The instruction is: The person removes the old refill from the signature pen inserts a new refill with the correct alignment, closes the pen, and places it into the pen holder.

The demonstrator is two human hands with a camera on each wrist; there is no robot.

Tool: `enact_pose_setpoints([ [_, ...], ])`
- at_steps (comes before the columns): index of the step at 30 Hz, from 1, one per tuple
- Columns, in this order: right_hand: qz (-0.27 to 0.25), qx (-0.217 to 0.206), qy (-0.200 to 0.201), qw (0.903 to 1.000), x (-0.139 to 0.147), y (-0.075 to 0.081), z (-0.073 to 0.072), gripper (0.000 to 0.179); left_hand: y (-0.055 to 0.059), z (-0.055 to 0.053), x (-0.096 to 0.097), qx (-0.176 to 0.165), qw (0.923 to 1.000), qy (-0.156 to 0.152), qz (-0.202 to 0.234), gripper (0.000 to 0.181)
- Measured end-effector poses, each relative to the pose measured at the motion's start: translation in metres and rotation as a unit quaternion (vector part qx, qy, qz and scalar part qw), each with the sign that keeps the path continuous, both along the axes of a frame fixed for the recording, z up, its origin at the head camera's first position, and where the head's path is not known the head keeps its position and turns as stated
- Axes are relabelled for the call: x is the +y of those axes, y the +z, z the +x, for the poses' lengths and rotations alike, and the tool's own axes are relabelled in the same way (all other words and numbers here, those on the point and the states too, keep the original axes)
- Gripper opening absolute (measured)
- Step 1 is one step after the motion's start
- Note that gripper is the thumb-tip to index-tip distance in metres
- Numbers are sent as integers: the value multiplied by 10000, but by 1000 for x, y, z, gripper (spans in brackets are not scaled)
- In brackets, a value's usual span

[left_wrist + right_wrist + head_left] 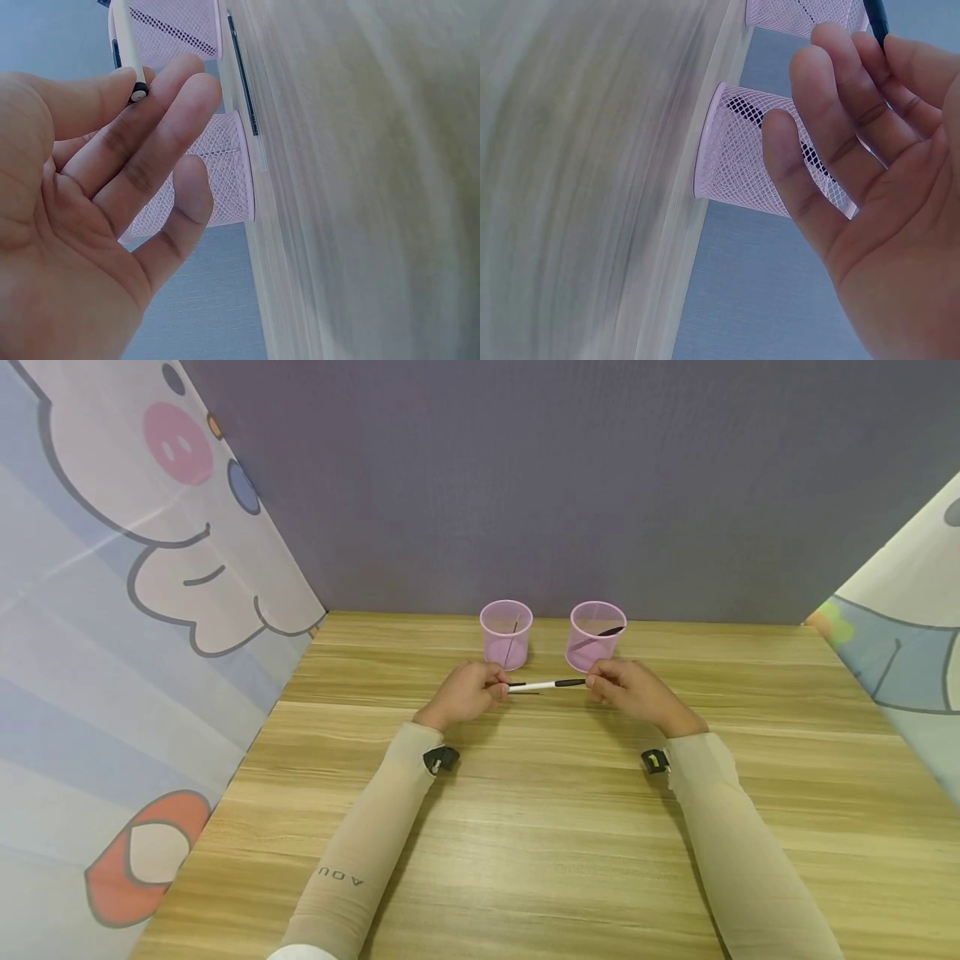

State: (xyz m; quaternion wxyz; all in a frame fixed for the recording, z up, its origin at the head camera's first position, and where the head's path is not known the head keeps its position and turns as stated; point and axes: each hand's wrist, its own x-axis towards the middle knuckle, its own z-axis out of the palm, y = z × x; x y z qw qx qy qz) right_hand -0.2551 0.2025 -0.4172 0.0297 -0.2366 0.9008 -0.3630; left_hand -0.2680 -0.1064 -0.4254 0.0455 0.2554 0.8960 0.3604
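A white pen (531,687) with a black section at its right end is held level between both hands, above the table. My left hand (467,693) pinches its white end between thumb and fingers; a black plug shows at that tip in the left wrist view. My right hand (628,692) pinches the black end (877,19), its other fingers loosely extended. Beneath the pen, a thin dark pen refill (241,71) lies on the wood. Just behind the hands stand two pink mesh cups, the left cup (496,647) and the right cup (579,652).
A thin dark stick (514,631) leans inside the left cup. In the right cup rests a black pen-like piece (611,632). The wooden table (525,835) meets a grey wall (525,485) behind the cups. Cartoon-print curtains (90,677) flank both sides.
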Motion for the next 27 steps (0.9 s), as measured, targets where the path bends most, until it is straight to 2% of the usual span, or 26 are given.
enact_pose_setpoints([
  [7,33,-18,-17,10000,1,0,0,24,0,0,1,84,10000,-32,-42,10],
  [18,-77,-71,-78,9999,1,-1,0,24,0,0,1,-99,9999,16,56,11],
  [21,-216,-114,-79,9997,2,0,0,19,0,0,0,-92,9999,40,52,11],
  [27,-260,129,-152,9995,3,0,1,8,-1,-1,-1,-129,9999,36,95,11],
])
